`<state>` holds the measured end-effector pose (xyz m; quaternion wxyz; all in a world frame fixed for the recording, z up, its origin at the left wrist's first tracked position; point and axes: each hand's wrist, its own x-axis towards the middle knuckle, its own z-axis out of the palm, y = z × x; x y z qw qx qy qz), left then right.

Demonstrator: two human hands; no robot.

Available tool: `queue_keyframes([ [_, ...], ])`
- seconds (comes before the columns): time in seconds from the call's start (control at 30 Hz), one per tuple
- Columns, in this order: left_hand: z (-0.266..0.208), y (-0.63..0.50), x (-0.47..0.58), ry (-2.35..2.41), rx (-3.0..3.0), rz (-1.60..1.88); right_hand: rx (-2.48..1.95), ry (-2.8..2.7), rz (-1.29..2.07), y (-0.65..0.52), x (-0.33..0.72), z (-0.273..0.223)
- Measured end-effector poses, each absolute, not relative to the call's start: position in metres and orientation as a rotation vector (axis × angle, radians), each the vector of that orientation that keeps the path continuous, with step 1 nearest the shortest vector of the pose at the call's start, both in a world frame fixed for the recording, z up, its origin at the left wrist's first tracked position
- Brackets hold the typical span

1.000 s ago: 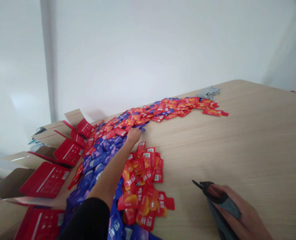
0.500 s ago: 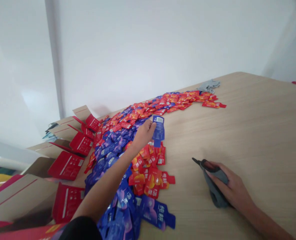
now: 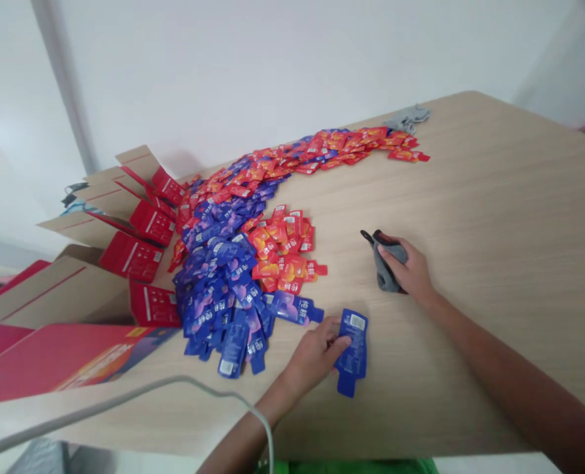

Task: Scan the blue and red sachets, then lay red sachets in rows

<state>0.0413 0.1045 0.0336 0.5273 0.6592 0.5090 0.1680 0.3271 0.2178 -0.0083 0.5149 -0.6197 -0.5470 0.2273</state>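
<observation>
We see the blue pouch (image 3: 354, 355) just to the right of the left hand (image 3: 312, 352), which pinches its left edge between thumb and fingers; the tabletop (image 3: 490, 217) lies beneath it, though we cannot tell whether the two touch. Its long axis runs from near to far with a slight slant, the barcode end away from us and the narrow tab pointing back toward the near edge of the table. The right hand (image 3: 414, 270) is wrapped around a gray cloth bundle (image 3: 389, 266) with a dark pointed tip, its thumb laid over the top. From the pouch, we find that bundle farther off and a little to the right, apart from it, with bare wood between. The left hand is clearly the nearer one. On the left we have the blue pile (image 3: 213, 283), with a single blue pouch lying just beyond the fingers, and past that the red pouches (image 3: 290, 247). To the right of both hands we have broad open table, and only a modest strip on the near side.
</observation>
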Motion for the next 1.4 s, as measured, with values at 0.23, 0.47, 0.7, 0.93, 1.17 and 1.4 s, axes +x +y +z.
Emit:
queue_keyframes([
  [0.23,0.025,0.060,0.031,1.334,2.102,0.273,-1.456,-1.478,0.382,0.216,0.329,-0.011],
  [0.47,0.009,0.003,0.021,1.259,2.721,0.352,-1.430,-1.639,0.257,0.198,0.336,0.004],
  [0.7,-0.003,-0.012,0.011,1.052,2.726,0.558,-1.254,-2.007,0.372,0.131,0.299,0.039],
  [0.93,-0.004,-0.010,0.013,0.938,2.727,0.560,-0.891,-2.575,0.493,0.073,0.242,0.012],
  [1.17,0.001,-0.004,0.013,0.927,2.768,0.572,-1.119,-2.590,0.333,0.135,0.261,0.010],
  [1.4,-0.001,-0.006,0.014,0.954,2.713,0.613,-1.221,-2.347,0.180,0.136,0.274,0.043],
])
